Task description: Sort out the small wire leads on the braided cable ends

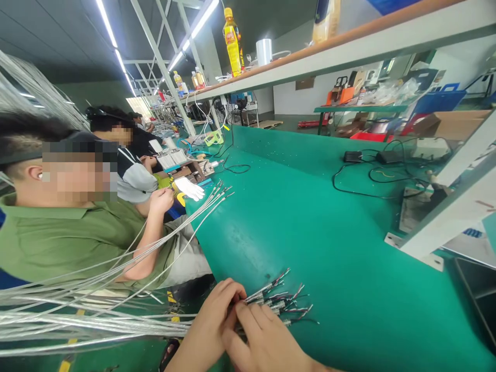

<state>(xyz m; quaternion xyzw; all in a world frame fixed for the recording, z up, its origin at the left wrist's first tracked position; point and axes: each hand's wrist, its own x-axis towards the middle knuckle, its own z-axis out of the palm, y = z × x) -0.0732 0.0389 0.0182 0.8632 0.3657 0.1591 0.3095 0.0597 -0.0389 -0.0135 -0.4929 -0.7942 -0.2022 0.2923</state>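
Near the bottom centre, my left hand has its fingers curled round a grey cable close to its stripped end. My right hand meets it there, its fingers bent over the same cable ends, and the fingertips of both hands nearly touch. Beyond my fingers, a bundle of stripped cable ends with red, black and white wires lies on the green table. The long grey cables run off to the left past the table's edge. What lies under my fingers is partly hidden.
A person in a green shirt sits at left, with more cables on the table before them. A white glove and a machine lie beyond. A white metal post and black adapters stand at right; a shelf crosses above.
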